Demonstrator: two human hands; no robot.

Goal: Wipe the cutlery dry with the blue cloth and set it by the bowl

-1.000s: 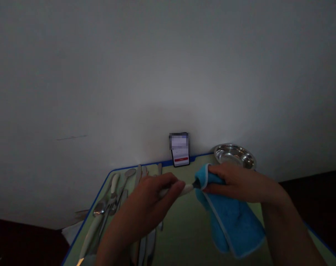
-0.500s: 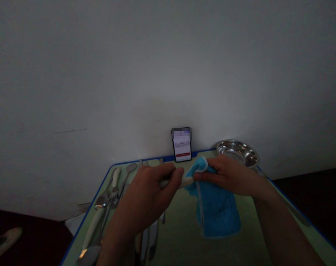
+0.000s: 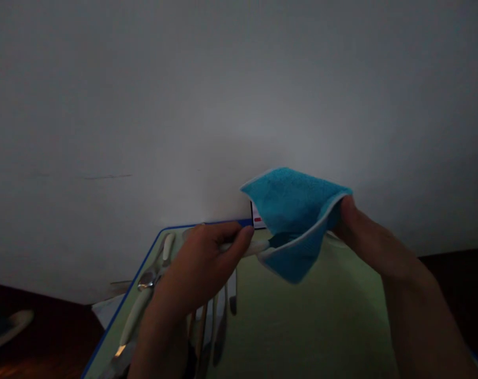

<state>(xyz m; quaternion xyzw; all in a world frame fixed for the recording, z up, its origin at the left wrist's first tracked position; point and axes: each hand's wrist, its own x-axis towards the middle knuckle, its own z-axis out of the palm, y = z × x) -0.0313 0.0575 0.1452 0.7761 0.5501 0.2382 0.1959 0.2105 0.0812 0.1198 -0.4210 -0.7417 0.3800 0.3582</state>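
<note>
My left hand (image 3: 207, 266) is closed around the pale handle of a piece of cutlery (image 3: 256, 247). Its dark metal end runs into a fold of the blue cloth (image 3: 294, 202), so I cannot tell whether it is a fork, a spoon or a knife. At the right, my right hand (image 3: 367, 237) grips the cloth's right edge between thumb and fingers. The cloth is spread in the air above the table, its white-trimmed border folded over, with one corner hanging down.
Spoons (image 3: 147, 280) and white-handled cutlery (image 3: 134, 318) lie along the left of the green, blue-edged table (image 3: 302, 326). Several knives (image 3: 220, 331) lie beside my left forearm. A phone (image 3: 257, 217) leans on the wall (image 3: 207, 105), mostly behind the cloth.
My right hand has moved right, and the cloth, earlier bunched and hanging below it, now spreads upward and left over the utensil's end. It now hides most of the phone and the metal bowl.
</note>
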